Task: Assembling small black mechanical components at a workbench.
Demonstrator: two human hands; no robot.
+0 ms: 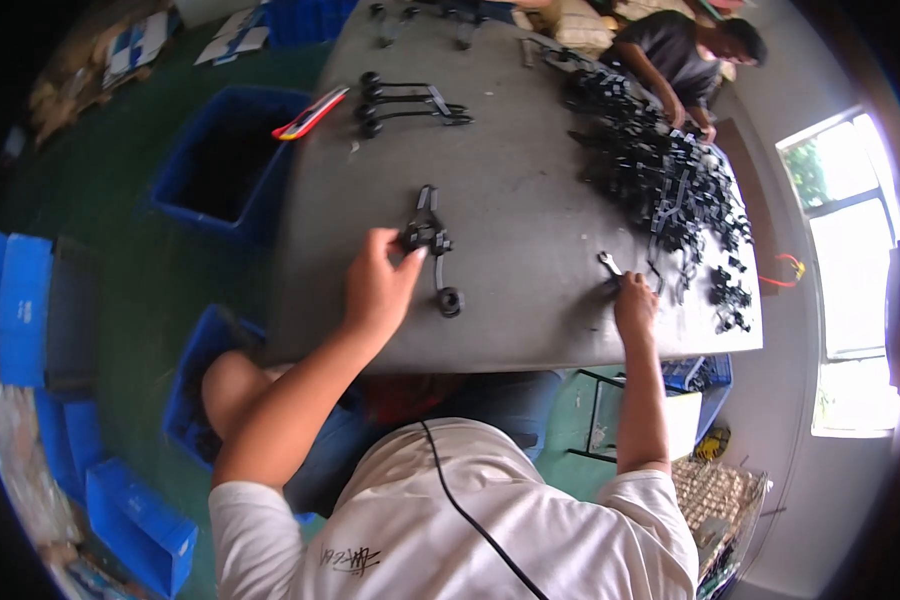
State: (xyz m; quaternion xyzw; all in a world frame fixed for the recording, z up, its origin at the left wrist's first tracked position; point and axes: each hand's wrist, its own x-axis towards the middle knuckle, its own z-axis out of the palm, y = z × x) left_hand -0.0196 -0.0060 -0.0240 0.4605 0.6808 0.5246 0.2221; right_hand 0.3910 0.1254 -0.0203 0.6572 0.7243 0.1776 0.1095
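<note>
My left hand [378, 285] pinches a black plastic-and-metal assembly [432, 240] lying on the grey table [510, 180]; the part has a thin arm ending in a round black knob [451, 301]. My right hand [634, 303] rests on the table to the right, fingertips on a small silver wrench [610, 264]. Just beyond that hand spreads a large heap of black parts [670, 170].
Finished black assemblies [405, 103] lie at the table's far left beside a red-and-white tool [310, 113]. Blue bins [225, 160] stand on the green floor at left. Another person [680, 60] works at the far right end. A window [840, 230] is on the right.
</note>
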